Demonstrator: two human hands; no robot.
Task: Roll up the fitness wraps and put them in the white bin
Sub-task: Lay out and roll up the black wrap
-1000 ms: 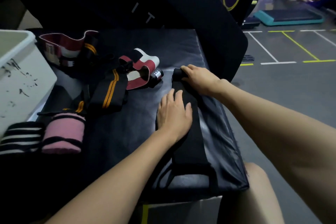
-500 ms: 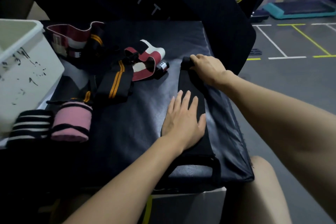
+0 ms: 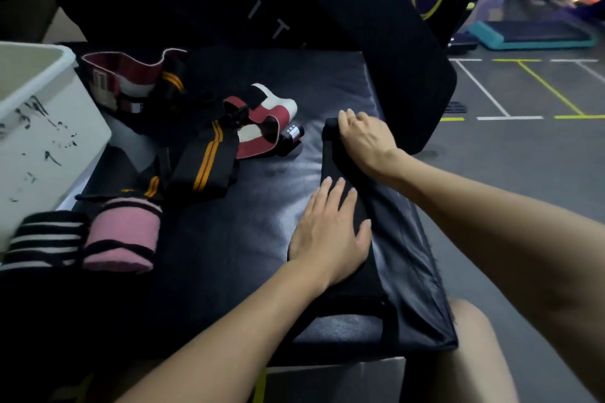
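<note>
A plain black wrap [image 3: 334, 160] lies stretched lengthwise on the right side of the dark padded mat [image 3: 229, 232]. My right hand [image 3: 365, 137] curls over its far end, where a small fold of the wrap shows. My left hand [image 3: 329, 235] lies flat, fingers together, pressing the wrap's middle down. The white bin [image 3: 42, 127] stands at the far left edge. A black wrap with orange stripes [image 3: 204, 162] and a red-and-white wrap [image 3: 262, 127] lie loose in the middle. Two rolled wraps, one pink [image 3: 122, 239] and one black-and-white striped [image 3: 45, 239], sit near the bin.
Another red-and-white wrap [image 3: 124, 75] lies at the back beside the bin. A tall black pad [image 3: 327, 26] with white letters leans behind the mat. The mat's right edge drops to grey gym floor [image 3: 523, 157] with painted lines. My bare knee [image 3: 474, 353] shows below.
My left hand has slid toward me along the black wrap, smoothing it flat. My right hand stays on the far end. The view has shifted slightly.
</note>
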